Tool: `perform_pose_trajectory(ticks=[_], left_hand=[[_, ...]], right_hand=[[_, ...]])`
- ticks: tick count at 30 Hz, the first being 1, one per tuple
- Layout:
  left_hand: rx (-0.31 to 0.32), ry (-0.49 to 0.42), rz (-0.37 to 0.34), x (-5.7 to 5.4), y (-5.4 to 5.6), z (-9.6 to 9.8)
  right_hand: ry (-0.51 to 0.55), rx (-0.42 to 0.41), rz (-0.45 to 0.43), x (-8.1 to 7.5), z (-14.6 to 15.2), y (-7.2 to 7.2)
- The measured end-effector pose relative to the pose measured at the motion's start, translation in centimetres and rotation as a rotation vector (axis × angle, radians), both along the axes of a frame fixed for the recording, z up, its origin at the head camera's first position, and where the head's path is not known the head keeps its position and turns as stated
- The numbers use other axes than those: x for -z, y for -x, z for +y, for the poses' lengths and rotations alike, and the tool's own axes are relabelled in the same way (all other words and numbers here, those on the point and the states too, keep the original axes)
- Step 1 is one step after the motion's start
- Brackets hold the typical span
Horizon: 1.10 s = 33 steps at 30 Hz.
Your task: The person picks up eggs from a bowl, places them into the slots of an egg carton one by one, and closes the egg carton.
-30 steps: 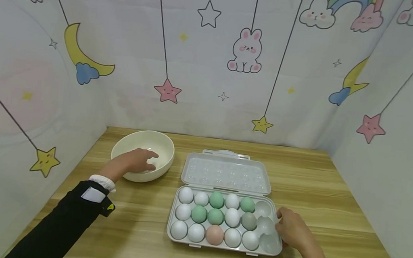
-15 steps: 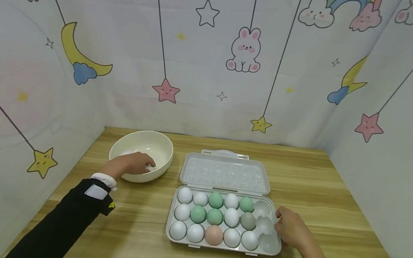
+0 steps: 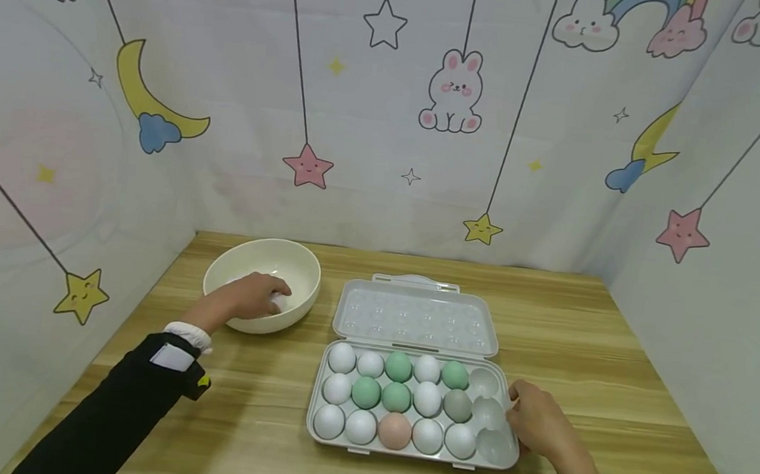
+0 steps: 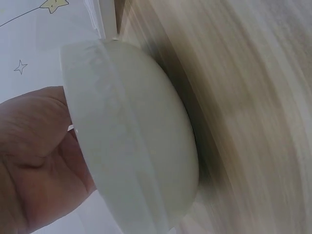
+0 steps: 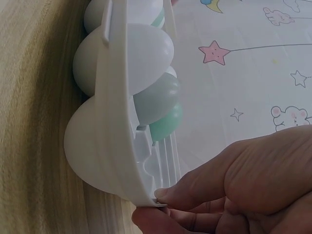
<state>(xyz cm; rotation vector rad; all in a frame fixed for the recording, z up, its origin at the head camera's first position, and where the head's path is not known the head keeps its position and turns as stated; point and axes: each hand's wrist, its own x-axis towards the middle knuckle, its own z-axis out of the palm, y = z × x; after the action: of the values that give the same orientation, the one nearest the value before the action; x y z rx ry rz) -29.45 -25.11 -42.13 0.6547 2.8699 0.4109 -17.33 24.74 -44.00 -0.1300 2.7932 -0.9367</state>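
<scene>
My left hand point(image 3: 251, 295) reaches over the near rim into a cream bowl point(image 3: 303, 272) at the back left. Between its thumb and fingers shows a white egg point(image 3: 279, 302), partly covered; in the left wrist view the bowl's wall point(image 4: 141, 131) hides the fingertips. An egg carton point(image 3: 410, 455) lies with its lid folded back, holding white, green, grey-green and pink eggs. Three cups at its right end hold no egg. My right hand point(image 3: 540, 421) pinches the carton's right edge, thumb point(image 5: 168, 194) on the rim and a finger underneath.
The clear lid point(image 3: 417, 318) lies flat behind the carton, its handle toward the back wall. Wooden table point(image 3: 610, 374) surface extends to the right and in front. Cloth walls point(image 3: 376, 118) with cartoon prints stand on three sides.
Inside the bowl my left fingers have closed in on a white egg, which now shows between them. My right hand and the carton have stayed in place.
</scene>
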Motion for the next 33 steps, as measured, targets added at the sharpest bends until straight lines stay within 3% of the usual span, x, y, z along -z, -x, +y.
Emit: perform_pose_trajectory(ticks=[3,7,17,24,29,33], left_hand=[[-0.031,-0.059,0.049,-0.4,-0.2,0.0],[-0.082,-0.129,0.109,-1.8,-0.4,0.5],[-0.108,-0.418,0.256,-5.9,-1.6,2.5],[-0.056,-0.680,0.372,-8.5,-3.0,6.8],[0.015,-0.772,0.422,-9.3,-4.2,10.5],[0.070,-0.830,0.412,-9.5,-5.0,13.5]], right_hand=[[0.006,0.001,-0.010,0.0,-0.1,0.0],[0.011,0.009,-0.013,0.1,0.1,0.0],[0.002,0.003,-0.002,0.2,0.1,0.0],[0.002,0.007,-0.010,0.2,0.2,-0.1],[-0.003,0.012,-0.017,0.1,0.2,-0.1],[-0.009,0.013,-0.014,0.1,0.1,0.0]])
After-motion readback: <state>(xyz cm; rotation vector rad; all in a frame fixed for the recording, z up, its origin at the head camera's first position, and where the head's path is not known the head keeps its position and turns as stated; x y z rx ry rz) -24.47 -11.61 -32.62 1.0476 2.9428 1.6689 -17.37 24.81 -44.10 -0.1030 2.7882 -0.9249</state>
